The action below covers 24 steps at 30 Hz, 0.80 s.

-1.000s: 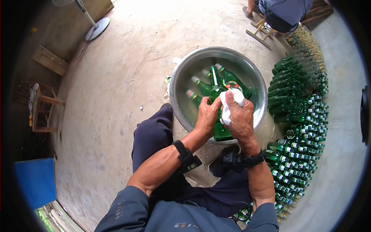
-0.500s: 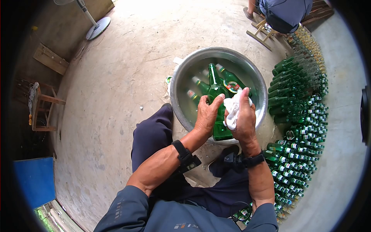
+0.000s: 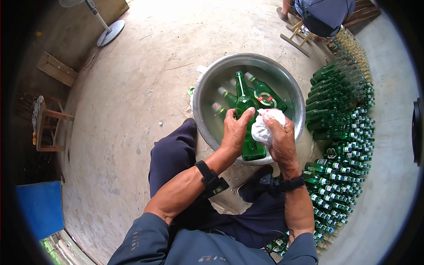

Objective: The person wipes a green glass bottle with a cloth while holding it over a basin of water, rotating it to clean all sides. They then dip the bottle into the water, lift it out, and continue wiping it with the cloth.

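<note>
My left hand (image 3: 237, 129) is closed round the body of a green glass bottle (image 3: 254, 151), which is tilted with its neck pointing away from me and its base near the basin's front rim. No label shows on its visible side. Bunched in my right hand (image 3: 282, 141) is a white cloth (image 3: 268, 125), close beside the bottle's right side. Below them is a large metal basin (image 3: 205, 128) of cloudy water. Several green bottles lie in that water, among them a labelled bottle (image 3: 266, 93) at the right; others are partly hidden under the surface.
Rows of green bottles (image 3: 338, 170) line the wall on my right. At the top right a person (image 3: 324, 15) sits on a low wooden stool (image 3: 295, 43). A fan (image 3: 110, 33) stands at the upper left, above a wooden chair (image 3: 53, 115) and a blue panel (image 3: 39, 207).
My right hand has turned, its thumb now lying over the cloth instead of pointing up. The cloth is bunched rounder. My left hand keeps its hold on the bottle, nearly unmoved.
</note>
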Motion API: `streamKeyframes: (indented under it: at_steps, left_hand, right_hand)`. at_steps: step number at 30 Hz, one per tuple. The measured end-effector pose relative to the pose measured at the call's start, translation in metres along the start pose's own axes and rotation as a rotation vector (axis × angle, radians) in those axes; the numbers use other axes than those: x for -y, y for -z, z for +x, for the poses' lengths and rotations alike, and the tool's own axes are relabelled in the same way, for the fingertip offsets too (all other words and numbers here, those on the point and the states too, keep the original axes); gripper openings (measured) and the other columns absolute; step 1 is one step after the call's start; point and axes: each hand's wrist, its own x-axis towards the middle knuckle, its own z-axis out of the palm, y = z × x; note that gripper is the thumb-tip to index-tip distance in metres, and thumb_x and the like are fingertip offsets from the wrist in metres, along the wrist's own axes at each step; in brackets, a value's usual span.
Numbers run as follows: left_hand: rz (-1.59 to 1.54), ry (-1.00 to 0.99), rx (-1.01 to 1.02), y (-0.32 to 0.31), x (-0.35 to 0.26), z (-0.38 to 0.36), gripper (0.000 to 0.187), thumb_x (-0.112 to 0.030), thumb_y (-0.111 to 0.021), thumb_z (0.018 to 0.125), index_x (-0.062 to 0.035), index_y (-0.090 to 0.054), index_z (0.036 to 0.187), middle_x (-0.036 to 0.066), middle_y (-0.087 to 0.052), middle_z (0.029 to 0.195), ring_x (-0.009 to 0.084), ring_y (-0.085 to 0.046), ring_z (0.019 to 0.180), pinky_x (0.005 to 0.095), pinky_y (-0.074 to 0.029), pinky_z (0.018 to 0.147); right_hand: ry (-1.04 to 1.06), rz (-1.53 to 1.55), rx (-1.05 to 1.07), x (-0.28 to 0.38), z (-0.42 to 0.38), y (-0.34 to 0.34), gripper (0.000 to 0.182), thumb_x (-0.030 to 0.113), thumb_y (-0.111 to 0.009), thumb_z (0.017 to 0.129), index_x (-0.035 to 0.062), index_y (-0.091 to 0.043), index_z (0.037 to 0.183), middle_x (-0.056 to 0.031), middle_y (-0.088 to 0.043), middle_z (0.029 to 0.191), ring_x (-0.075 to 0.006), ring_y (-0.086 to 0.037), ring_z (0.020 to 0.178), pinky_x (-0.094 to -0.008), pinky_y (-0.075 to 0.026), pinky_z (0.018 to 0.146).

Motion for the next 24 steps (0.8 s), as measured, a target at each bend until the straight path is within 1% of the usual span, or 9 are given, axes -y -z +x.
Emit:
streamKeyframes:
  at_steps: [5,8,10,11,12,14,21,23,24]
  left_hand:
    - [-0.047,0.033,0.023,0.001,-0.001,0.001,0.049,-0.034,-0.078,0.088,0.0016,-0.055,0.113,0.011,-0.064,0.1,0.0155,-0.062,0.085,0.0313,-0.053,0.076]
    - [-0.033,0.053,0.008,-0.002,-0.007,-0.003,0.049,-0.034,-0.078,0.088,0.0007,-0.055,0.113,0.01,-0.063,0.098,0.0145,-0.06,0.083,0.0314,-0.053,0.074]
    - [-0.029,0.065,0.007,-0.003,-0.01,-0.005,0.048,-0.034,-0.077,0.088,0.0005,-0.055,0.113,0.009,-0.062,0.097,0.014,-0.06,0.083,0.0314,-0.052,0.073]
    - [-0.027,0.076,0.007,-0.003,-0.01,-0.005,0.048,-0.034,-0.077,0.088,0.0003,-0.055,0.113,0.009,-0.062,0.097,0.0136,-0.059,0.082,0.0315,-0.052,0.072]
    - [-0.026,0.077,0.009,-0.003,-0.009,-0.005,0.048,-0.034,-0.077,0.088,0.0003,-0.055,0.113,0.009,-0.062,0.097,0.0136,-0.059,0.082,0.0315,-0.052,0.072]
    - [-0.037,0.068,0.007,-0.002,-0.008,-0.004,0.047,-0.035,-0.076,0.089,-0.0001,-0.055,0.112,0.008,-0.061,0.095,0.0135,-0.059,0.081,0.0313,-0.052,0.071]
    - [-0.098,0.055,0.0,-0.001,-0.01,0.0,0.042,-0.035,-0.075,0.089,-0.0018,-0.057,0.106,0.007,-0.06,0.094,0.0136,-0.059,0.081,0.0317,-0.052,0.07]
    - [-0.188,0.105,0.065,0.001,-0.012,-0.001,0.04,-0.036,-0.075,0.09,-0.0026,-0.057,0.104,0.006,-0.059,0.092,0.0139,-0.06,0.08,0.0322,-0.052,0.069]
    - [-0.188,0.105,0.065,0.002,-0.011,0.0,0.04,-0.036,-0.075,0.09,-0.0026,-0.057,0.104,0.006,-0.059,0.092,0.0139,-0.06,0.08,0.0322,-0.052,0.069]
  right_hand:
    - [0.141,-0.12,-0.004,0.007,0.0,0.001,0.016,0.002,-0.061,0.096,0.0,-0.07,0.108,-0.0016,-0.069,0.089,-0.007,-0.064,0.079,-0.0243,-0.054,0.067]
    - [0.125,-0.172,-0.009,0.005,0.003,0.016,0.013,0.008,-0.065,0.098,0.0015,-0.071,0.108,-0.0007,-0.069,0.087,-0.0056,-0.062,0.075,-0.0235,-0.053,0.065]
    - [0.199,-0.146,-0.101,-0.001,0.013,0.02,0.017,0.017,-0.07,0.099,0.0026,-0.071,0.107,0.0004,-0.068,0.084,-0.0049,-0.06,0.068,-0.0223,-0.05,0.06]
    - [0.188,-0.15,-0.152,-0.001,0.015,0.02,0.023,0.025,-0.072,0.099,0.0023,-0.071,0.102,0.0011,-0.066,0.079,-0.0049,-0.057,0.062,-0.022,-0.047,0.055]
    - [0.189,-0.15,-0.154,0.0,0.016,0.019,0.023,0.025,-0.072,0.099,0.0023,-0.071,0.102,0.0011,-0.066,0.079,-0.0049,-0.057,0.062,-0.022,-0.047,0.055]
    - [0.124,-0.243,-0.211,0.002,0.018,0.019,0.028,0.031,-0.07,0.1,0.0024,-0.069,0.096,0.0012,-0.064,0.075,-0.0053,-0.056,0.06,-0.0228,-0.047,0.052]
    - [0.044,-0.384,-0.192,-0.003,0.019,0.03,0.049,0.05,-0.059,0.103,0.004,-0.067,0.088,0.0013,-0.061,0.072,-0.0056,-0.053,0.058,-0.0249,-0.045,0.051]
    - [-0.009,-0.427,-0.186,-0.004,0.021,0.035,0.054,0.052,-0.057,0.104,0.0002,-0.069,0.092,0.0007,-0.063,0.075,-0.0078,-0.056,0.064,-0.0266,-0.048,0.06]
    - [-0.008,-0.428,-0.187,-0.006,0.022,0.037,0.054,0.052,-0.057,0.104,0.0002,-0.069,0.092,0.0007,-0.063,0.075,-0.0078,-0.056,0.064,-0.0266,-0.048,0.06]
